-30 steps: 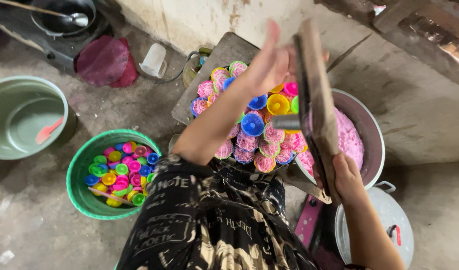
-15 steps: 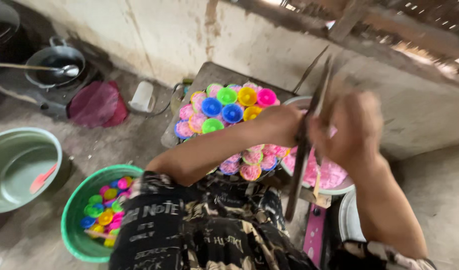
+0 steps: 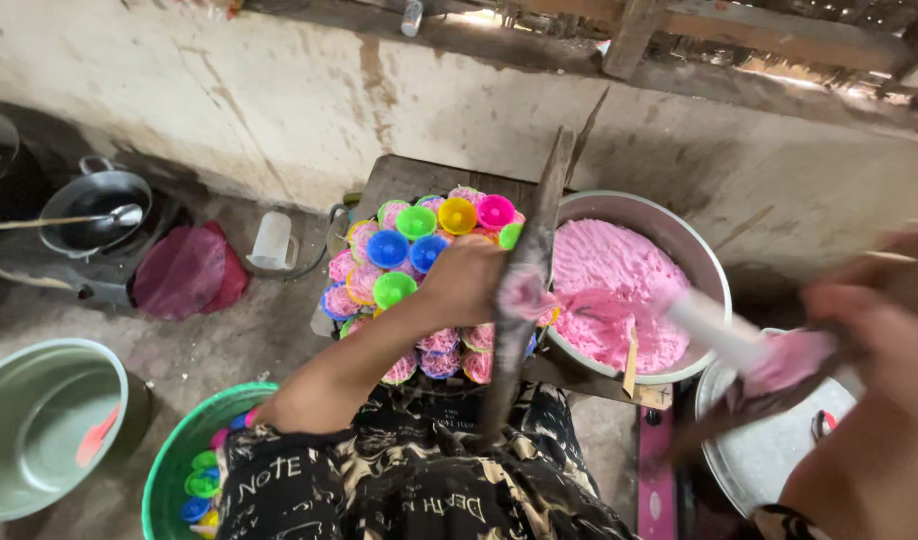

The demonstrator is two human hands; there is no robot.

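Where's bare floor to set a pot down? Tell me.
Bare floor lies between the clear jug, the red bag and the green basin. Crowded: the board of coloured cups, the pink-batter basin, both hands.

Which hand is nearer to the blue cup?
Left. The left hand is just right of the blue cup, holding a board. The right hand is far right, beyond the bowl.
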